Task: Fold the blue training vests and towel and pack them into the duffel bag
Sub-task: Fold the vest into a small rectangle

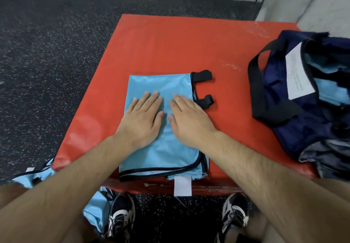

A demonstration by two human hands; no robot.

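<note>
both hands point(166, 119) flat on folded vest point(164, 153), bag point(303, 125) seemingly unzipped

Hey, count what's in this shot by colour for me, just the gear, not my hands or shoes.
Light blue: 3, the folded vest, a loose vest off the mat's left corner, and fabric inside the bag.
Red: 1, the mat.
Navy: 1, the duffel bag.
Grey: 1, cloth beside the bag.
Total: 6.
</note>
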